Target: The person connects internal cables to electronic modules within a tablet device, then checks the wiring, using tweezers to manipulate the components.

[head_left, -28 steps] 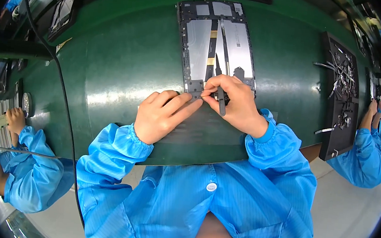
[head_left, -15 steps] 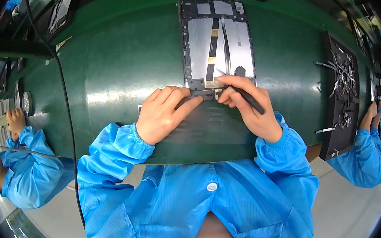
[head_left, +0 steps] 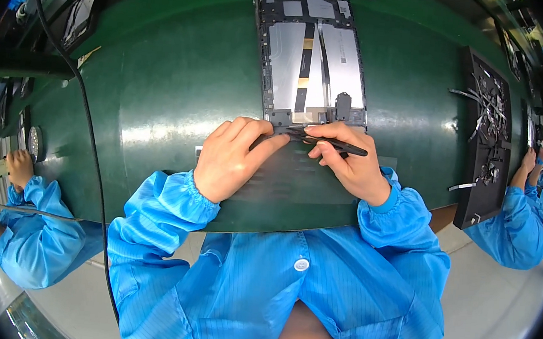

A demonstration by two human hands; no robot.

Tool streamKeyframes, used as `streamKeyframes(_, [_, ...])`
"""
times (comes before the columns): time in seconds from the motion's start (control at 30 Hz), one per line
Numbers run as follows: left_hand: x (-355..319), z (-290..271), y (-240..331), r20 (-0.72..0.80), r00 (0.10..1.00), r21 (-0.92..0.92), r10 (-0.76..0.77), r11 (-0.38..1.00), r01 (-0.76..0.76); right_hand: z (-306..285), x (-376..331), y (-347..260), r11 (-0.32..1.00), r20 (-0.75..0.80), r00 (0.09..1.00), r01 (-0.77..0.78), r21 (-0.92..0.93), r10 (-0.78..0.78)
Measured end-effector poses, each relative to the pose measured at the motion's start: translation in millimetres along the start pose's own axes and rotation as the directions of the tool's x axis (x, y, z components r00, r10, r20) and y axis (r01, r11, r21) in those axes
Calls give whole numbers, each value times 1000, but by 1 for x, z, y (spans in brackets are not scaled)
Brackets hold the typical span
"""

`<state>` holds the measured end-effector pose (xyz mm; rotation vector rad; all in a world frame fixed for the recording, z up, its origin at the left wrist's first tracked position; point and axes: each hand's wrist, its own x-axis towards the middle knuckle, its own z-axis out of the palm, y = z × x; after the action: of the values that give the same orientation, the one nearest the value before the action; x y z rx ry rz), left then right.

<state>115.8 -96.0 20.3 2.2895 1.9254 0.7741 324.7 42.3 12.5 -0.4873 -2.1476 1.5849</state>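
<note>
An opened tablet body [head_left: 314, 62] with silver plates and a dark frame lies flat on the green mat [head_left: 161, 93] in front of me. My right hand [head_left: 347, 160] grips black tweezers [head_left: 326, 142], held almost level, tips pointing left at the tablet's near edge. My left hand [head_left: 237, 156] rests on the mat beside it, its fingers stretched out and pressing on that same near edge, close to the tweezer tips. Both sleeves are blue.
A black tray [head_left: 487, 131] with loose flat cables stands at the right. A black cable [head_left: 89, 132] runs down the mat at the left. Other people in blue coats work at the left [head_left: 24, 224] and right [head_left: 525, 213] edges.
My right hand has turned the tweezers from upright to nearly level and dropped to the tablet's near edge. The left hand has shifted slightly towards it.
</note>
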Motion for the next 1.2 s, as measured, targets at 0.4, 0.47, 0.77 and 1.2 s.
streamKeyframes(0.4, [-1,4,3,-5,1000,-1,-7,1000,7,-8,-7,2,975,-146,965,-207,77,217])
streamKeyframes(0.47, [-2,5,4,-8,1000,0,-8,1000,8,-7,-7,2,969,-153,960,-217,120,234])
streamKeyframes(0.77, [-6,6,5,-20,1000,7,-6,1000,7,-14,-9,-4,940,-137,945,-266,215,298])
streamKeyframes(1.2, [-7,1,3,-54,997,29,54,998,-52,-4,-8,-3,987,57,991,-125,97,120])
